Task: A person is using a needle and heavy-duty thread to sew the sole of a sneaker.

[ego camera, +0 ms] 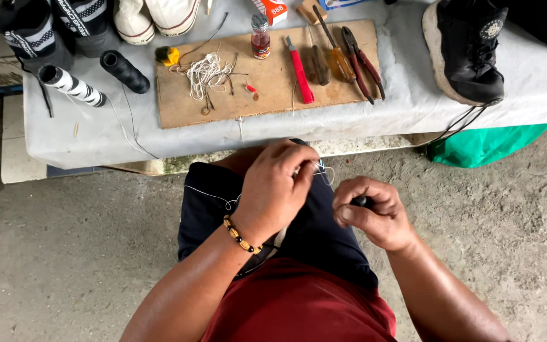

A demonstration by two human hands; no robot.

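My left hand [276, 187] is closed over a dark shoe held on my lap; most of the shoe is hidden under the hand. A white thread [213, 196] runs from under that hand across my dark shorts [324, 234], and a small loop of it shows at the hand's right side. My right hand [371, 212] is clenched around a dark tool handle [362, 201], just right of the left hand. A beaded bracelet [240, 235] circles my left wrist.
A low table [96, 136] covered in grey cloth stands ahead. On it lie a wooden board [267, 88] with tangled white string [205, 73], a red cutter [300, 76], a screwdriver [337, 57], pliers [362, 60], a small bottle [260, 37]. Thread spools [125, 71] and shoes [466, 47] flank it.
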